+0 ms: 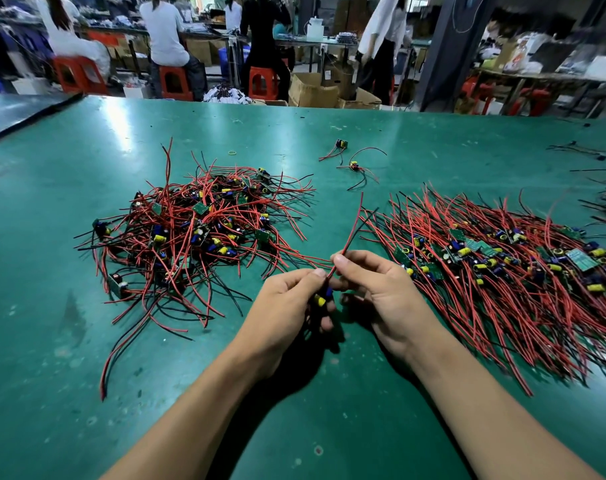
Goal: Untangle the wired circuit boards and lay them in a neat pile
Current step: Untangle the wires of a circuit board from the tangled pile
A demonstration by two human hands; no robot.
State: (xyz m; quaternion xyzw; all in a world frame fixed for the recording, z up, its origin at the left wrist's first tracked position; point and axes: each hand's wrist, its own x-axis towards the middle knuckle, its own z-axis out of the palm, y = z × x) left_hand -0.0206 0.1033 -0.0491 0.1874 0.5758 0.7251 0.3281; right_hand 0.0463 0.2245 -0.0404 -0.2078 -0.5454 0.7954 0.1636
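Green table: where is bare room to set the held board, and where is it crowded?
Bare: the near-left table, below the tangled heap and left of the left hand; the far-left strip beyond that heap. Crowded: the right side under the laid-out pile, and the gap between the piles, where it and the right hand hold a wired board.

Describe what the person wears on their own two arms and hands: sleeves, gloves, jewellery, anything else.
Nothing worn shows on either side. The left hand and the right hand are bare, with no gloves or rings in view. The left forearm and the right forearm are uncovered down to the frame's bottom edge: no sleeve, watch or wristband is visible.
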